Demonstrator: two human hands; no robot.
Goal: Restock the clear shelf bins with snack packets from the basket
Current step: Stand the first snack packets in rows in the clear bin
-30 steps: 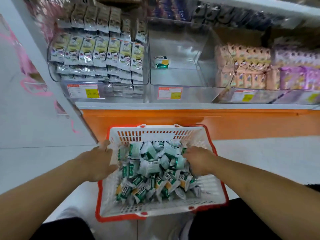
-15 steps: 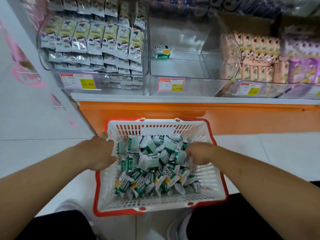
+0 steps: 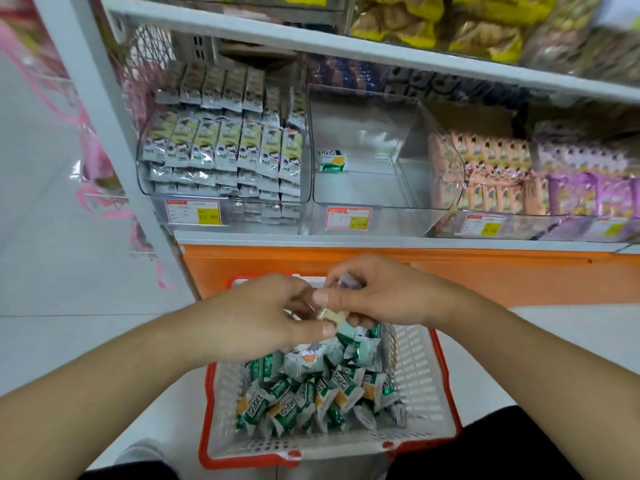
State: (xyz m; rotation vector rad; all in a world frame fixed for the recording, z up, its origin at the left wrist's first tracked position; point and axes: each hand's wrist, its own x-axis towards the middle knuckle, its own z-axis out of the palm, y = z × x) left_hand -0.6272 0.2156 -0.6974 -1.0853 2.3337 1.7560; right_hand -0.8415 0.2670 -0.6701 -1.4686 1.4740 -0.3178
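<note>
Where the person's dark-clothed legs flank it on the pale tiled floor, the basket is the reference item: white slotted walls, red rim, near wall closest to the camera.

Item 1. Snack packets: green-and-white, heaped loose inside the basket, filling the middle and left; bare slotted wall shows along the right side and near edge.

Item 2. Left hand: above the far half of the basket, fingers curled, thumb pressed onto a small pale packet held between both hands.

Item 3. Right hand: above the basket's far rim, touching the left hand, fingers curled round the same pale packet and a further wrapper; how many packets it holds cannot be told.

Item 4. Orange base panel: just beyond the basket's far rim, running right; open floor lies left and right of the basket.

Item 5. Clear middle bin: on the shelf above and beyond the basket, nearly all open room, with a single green packet at its back left and a red price label on its front.

Item 6. Left bin: packed with upright grey-green packets.

Item 7. Right bins: peach and purple packets.

Item 8. White upper shelf: farthest up, carrying yellow bags.
</note>
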